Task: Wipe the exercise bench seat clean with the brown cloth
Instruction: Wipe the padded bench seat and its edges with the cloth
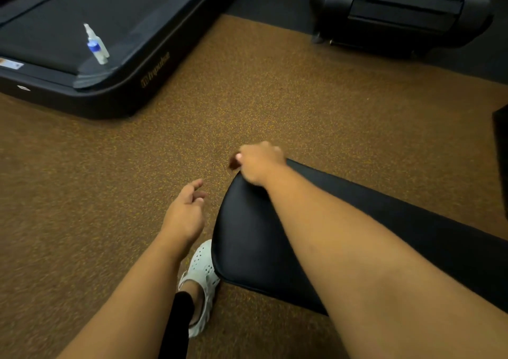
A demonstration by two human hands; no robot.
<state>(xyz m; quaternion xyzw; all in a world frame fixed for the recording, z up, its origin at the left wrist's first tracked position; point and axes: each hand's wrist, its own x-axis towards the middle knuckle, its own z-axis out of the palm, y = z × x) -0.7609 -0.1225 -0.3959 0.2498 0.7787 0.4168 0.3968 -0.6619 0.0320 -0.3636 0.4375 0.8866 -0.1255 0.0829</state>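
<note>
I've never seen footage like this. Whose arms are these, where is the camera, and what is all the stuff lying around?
No machine here: a person wears a wide-angle camera on the head, looking down at their own bare arms. The right hand reaches to the far end of a black padded exercise bench seat and is closed around something small and dark brown at the seat's edge, probably the brown cloth, though little of it shows. The left hand hangs open over the speckled brown floor, holding nothing. Below it is the person's foot in a white perforated clog. At top left a clear spray bottle with a blue collar stands on a black treadmill. More dark equipment sits at top right.
</note>
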